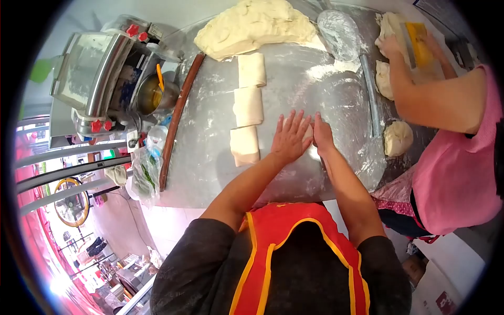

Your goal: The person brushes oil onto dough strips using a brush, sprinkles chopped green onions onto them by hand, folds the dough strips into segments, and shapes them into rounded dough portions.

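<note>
My left hand (290, 137) lies palm down over the metal worktop (205, 131), its fingers spread and pointing away from me. Beside it, my right hand (323, 134) is turned on its edge with the fingers together. A small pale bit, perhaps dough, shows between the two hands; what it is I cannot make out. Left of my hands, three folded dough pieces stand in a column: the far one (252, 70), the middle one (248, 106) and the near one (245, 146). Beyond them lies a large mass of dough (257, 26).
A brown wooden rod (181, 115) lies at the left, near a metal bowl (156, 94) and a machine (92, 73). To the right are a grey bar (370, 94), a plastic bag (338, 34) and a dough ball (398, 138). A co-worker in pink (457, 178) handles dough there.
</note>
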Demonstrator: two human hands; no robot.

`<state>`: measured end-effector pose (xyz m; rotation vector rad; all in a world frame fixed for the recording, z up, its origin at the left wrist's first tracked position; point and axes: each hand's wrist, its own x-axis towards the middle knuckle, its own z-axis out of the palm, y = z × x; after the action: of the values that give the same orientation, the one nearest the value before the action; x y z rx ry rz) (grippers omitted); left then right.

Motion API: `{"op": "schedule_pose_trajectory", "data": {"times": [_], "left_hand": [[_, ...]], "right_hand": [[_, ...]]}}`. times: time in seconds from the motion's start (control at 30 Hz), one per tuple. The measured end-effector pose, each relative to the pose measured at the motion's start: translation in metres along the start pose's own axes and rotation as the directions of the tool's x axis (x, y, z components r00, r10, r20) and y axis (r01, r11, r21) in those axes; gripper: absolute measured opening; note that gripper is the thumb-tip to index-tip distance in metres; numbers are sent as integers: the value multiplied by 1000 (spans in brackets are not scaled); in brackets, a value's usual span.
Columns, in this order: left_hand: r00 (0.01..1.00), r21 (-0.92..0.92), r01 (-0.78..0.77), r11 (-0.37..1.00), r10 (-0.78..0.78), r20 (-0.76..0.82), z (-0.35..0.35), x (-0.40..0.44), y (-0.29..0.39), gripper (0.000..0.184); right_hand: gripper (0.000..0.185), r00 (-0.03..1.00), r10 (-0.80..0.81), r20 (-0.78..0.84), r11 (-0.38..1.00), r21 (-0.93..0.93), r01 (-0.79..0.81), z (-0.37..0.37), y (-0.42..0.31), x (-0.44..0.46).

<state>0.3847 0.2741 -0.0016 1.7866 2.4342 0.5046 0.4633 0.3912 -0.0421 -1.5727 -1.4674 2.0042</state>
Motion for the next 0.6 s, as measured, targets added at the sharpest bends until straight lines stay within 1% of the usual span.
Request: {"op": "schedule_pose_trajectory", "data": {"times": [0.03, 0.13, 0.17, 0.2, 0.23, 0.27, 0.3, 0.37, 0.4, 0.5, 0.53, 0.6], "left_hand": [[1000, 2, -5, 1000, 5, -9, 0, -1, 0, 60], [999, -8, -36, 999, 36, -26, 3, -1, -2, 61], [999, -22, -49, 999, 49, -20, 2, -2, -3, 61], [998, -34, -59, 998, 58, -14, 1, -2, -6, 61], [999, -102, 16, 995, -21, -47, 1, -4, -10, 61], [992, -174, 90, 981, -103, -69, 2, -9, -12, 60], [980, -246, 157, 956, -183, -83, 3, -15, -14, 59], [905, -405, 373, 835, -424, -41, -2, -39, -20, 57], [846, -478, 466, 745, -533, -6, -5, -52, -22, 56], [793, -688, 524, 501, -582, 180, -21, -78, -14, 47], [814, -673, 495, 550, -564, 138, -22, -76, -11, 44], [855, -628, 433, 646, -515, 59, -19, -68, -7, 39]], "right_hand": [[54, 998, -36, -54, 998, -54, 33, 4, -1, -2], [43, 999, 25, 30, 999, 40, -26, -2, -13, -10], [39, 998, -43, 46, 986, -160, 49, -8, -17, -5], [35, 991, -107, 78, 927, -353, 127, -17, -22, 2], [31, 979, -159, 124, 824, -530, 201, -17, -33, -1], [29, 964, -251, 90, 808, -529, 260, -14, -44, -14], [28, 915, -379, 142, 775, -491, 397, -8, -35, -18], [26, 759, -614, 216, 659, -389, 643, 1, -10, -28], [24, 743, -655, 137, 658, -379, 650, 0, 3, -39], [25, 913, -408, 18, 804, -466, 369, -19, 23, -91], [25, 836, -548, 28, 704, -524, 479, -18, 19, -94], [26, 622, -780, 73, 454, -619, 641, -11, 12, -96]]}}
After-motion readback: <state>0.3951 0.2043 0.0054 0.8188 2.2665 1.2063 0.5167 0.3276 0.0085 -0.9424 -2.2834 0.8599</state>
